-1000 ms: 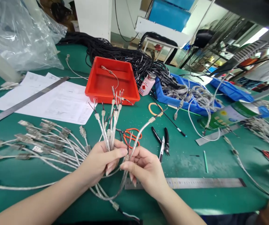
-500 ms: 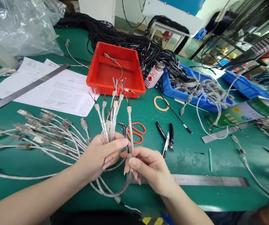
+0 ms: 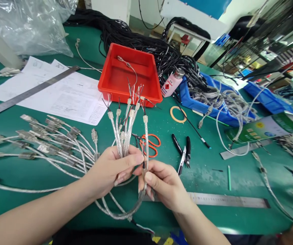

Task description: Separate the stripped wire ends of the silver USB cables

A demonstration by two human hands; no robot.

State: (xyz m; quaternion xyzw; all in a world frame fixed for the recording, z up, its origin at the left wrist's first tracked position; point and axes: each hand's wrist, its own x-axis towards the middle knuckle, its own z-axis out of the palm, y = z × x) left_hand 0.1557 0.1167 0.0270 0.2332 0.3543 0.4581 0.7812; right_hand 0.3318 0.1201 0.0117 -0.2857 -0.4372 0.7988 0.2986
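Observation:
My left hand (image 3: 114,166) is closed round a bundle of clear-jacketed USB cables (image 3: 128,137), their stripped ends pointing up with thin red, black and white wires fanned out. Beside it, my right hand (image 3: 163,183) pinches a cable (image 3: 146,136) of the same kind between thumb and fingers. A dark-wired cable end (image 3: 144,164) stands between the two hands, close to my fingertips. Below the hands the cable loops down towards the table edge. To the left lie several USB plugs (image 3: 50,148) on the green table, their cables running under my left forearm.
Behind the hands stands a red tray (image 3: 129,92) with one cable inside. Orange-handled scissors (image 3: 151,144), black-handled cutters (image 3: 188,153) and a steel ruler (image 3: 225,200) lie nearby. A pink bottle (image 3: 172,83) and a blue bin (image 3: 187,100) of cables stand at the back right.
The view has shifted slightly, so most things sit a little further right. Both hands keep their grip on the cables, with hardly any movement.

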